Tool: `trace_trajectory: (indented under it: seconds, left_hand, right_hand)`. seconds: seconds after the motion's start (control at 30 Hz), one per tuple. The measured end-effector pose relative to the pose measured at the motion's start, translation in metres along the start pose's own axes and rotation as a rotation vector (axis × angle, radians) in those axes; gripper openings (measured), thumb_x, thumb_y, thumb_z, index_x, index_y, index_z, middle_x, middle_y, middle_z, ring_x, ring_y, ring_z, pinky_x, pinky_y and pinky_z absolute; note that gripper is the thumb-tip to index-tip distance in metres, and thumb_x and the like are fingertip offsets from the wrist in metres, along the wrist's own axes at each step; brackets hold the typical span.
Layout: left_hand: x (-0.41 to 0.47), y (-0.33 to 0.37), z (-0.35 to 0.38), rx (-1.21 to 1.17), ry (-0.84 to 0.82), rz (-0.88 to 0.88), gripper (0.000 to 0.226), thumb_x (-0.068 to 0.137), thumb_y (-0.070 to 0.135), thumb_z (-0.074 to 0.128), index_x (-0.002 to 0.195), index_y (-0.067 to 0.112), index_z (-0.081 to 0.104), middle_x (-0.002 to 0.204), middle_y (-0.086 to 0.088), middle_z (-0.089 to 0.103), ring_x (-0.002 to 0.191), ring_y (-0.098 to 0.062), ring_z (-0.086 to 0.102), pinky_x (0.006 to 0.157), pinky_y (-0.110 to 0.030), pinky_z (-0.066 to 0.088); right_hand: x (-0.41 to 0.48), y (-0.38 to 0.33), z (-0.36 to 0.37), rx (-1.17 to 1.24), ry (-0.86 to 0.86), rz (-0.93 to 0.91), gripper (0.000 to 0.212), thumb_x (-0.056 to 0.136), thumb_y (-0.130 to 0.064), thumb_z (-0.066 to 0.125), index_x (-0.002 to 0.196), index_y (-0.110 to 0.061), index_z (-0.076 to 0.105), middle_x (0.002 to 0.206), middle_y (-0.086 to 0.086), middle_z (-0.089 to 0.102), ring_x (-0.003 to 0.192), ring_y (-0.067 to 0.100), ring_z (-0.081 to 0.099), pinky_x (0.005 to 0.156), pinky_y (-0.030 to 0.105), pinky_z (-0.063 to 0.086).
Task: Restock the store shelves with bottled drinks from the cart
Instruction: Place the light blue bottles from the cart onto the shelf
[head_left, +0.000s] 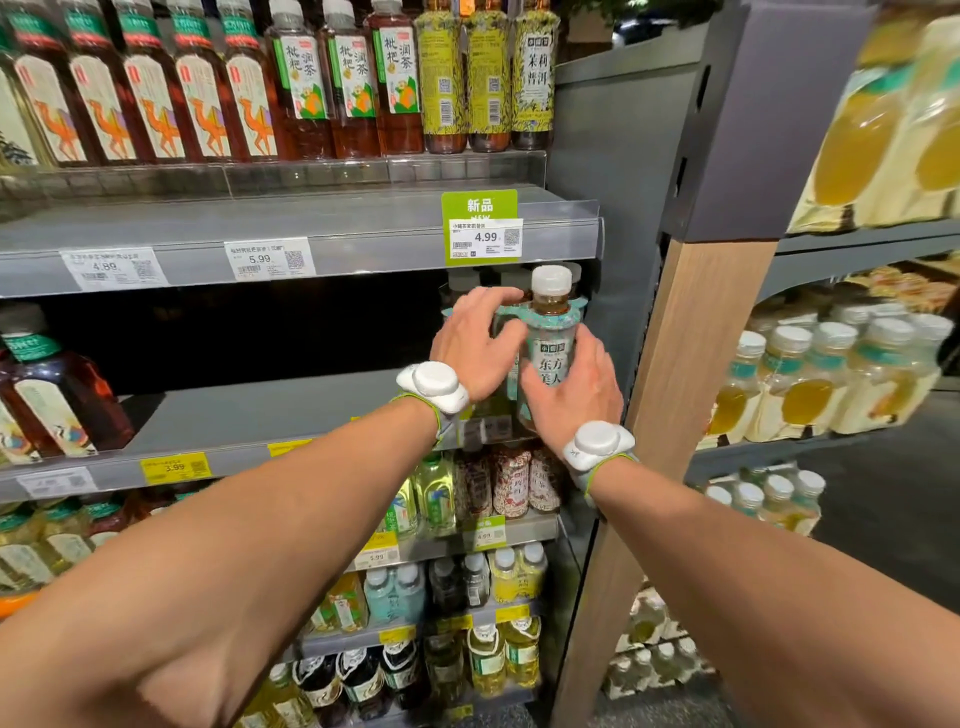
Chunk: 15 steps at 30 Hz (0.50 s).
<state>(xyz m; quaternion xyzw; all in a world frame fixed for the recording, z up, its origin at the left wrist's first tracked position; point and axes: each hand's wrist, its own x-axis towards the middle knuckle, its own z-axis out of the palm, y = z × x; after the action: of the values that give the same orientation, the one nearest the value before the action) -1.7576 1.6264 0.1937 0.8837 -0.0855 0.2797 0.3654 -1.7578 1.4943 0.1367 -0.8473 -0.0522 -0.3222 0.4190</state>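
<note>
Two bare arms reach out to the shelves, each with a white wrist band (434, 385) on it. The right hand (571, 392) is wrapped around the lower part of a tea bottle (551, 332), with the thumb on the front and the fingers around the far side. The bottle stands straight up, its white cap on top and its long side going up and down. It sits just under the green price tag (480, 226), a little to the right of it, at the end of the grey shelf (249, 415). The left hand (480, 340) is right below the tag too, its fingers bent over a second bottle (500, 313) that touches the first one. Most of that bottle is hidden. Above the tag stands a row of brown tea bottles (208, 88).
</note>
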Motion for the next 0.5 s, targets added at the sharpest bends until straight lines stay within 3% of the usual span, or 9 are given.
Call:
trace_trajectory:
  seconds: [0.13, 0.27, 0.37, 0.5]
  left_hand:
    - [0.01, -0.009, 0.003, 0.45, -0.06, 0.161, 0.059, 0.083, 0.015, 0.058, 0.141, 0.021, 0.058, 0.141, -0.003, 0.057, 0.138, -0.025, 0.041, 0.117, -0.039, 0.029]
    - [0.02, -0.014, 0.01, 0.731, -0.147, 0.139, 0.072, 0.08, 0.02, 0.06, 0.15, 0.028, 0.045, 0.152, -0.005, 0.046, 0.144, -0.027, 0.033, 0.121, -0.044, 0.018]
    - [0.022, -0.019, 0.013, 0.844, -0.161, 0.163, 0.074, 0.083, 0.026, 0.061, 0.153, 0.026, 0.038, 0.15, -0.004, 0.048, 0.142, -0.028, 0.035, 0.119, -0.045, 0.022]
    - [0.024, -0.024, 0.017, 0.828, -0.201, 0.186, 0.073, 0.086, 0.023, 0.058, 0.156, 0.024, 0.035, 0.153, -0.004, 0.048, 0.141, -0.026, 0.039, 0.117, -0.044, 0.027]
  right_hand:
    - [0.01, 0.006, -0.004, -0.051, -0.014, 0.057, 0.075, 0.09, -0.041, 0.069, 0.15, -0.009, 0.038, 0.134, 0.013, 0.056, 0.123, 0.036, 0.051, 0.096, 0.047, 0.045]
    - [0.023, 0.011, 0.0, -0.07, -0.041, 0.137, 0.075, 0.093, -0.036, 0.068, 0.152, -0.005, 0.034, 0.141, 0.018, 0.054, 0.127, 0.038, 0.051, 0.1, 0.047, 0.043]
    - [0.028, 0.012, 0.004, -0.083, -0.059, 0.138, 0.07, 0.093, -0.033, 0.068, 0.15, -0.006, 0.037, 0.139, 0.018, 0.056, 0.125, 0.039, 0.053, 0.099, 0.045, 0.043]
    - [0.037, 0.013, 0.012, -0.111, -0.072, 0.177, 0.067, 0.094, -0.032, 0.068, 0.148, -0.005, 0.038, 0.136, 0.019, 0.056, 0.123, 0.039, 0.054, 0.097, 0.045, 0.045]
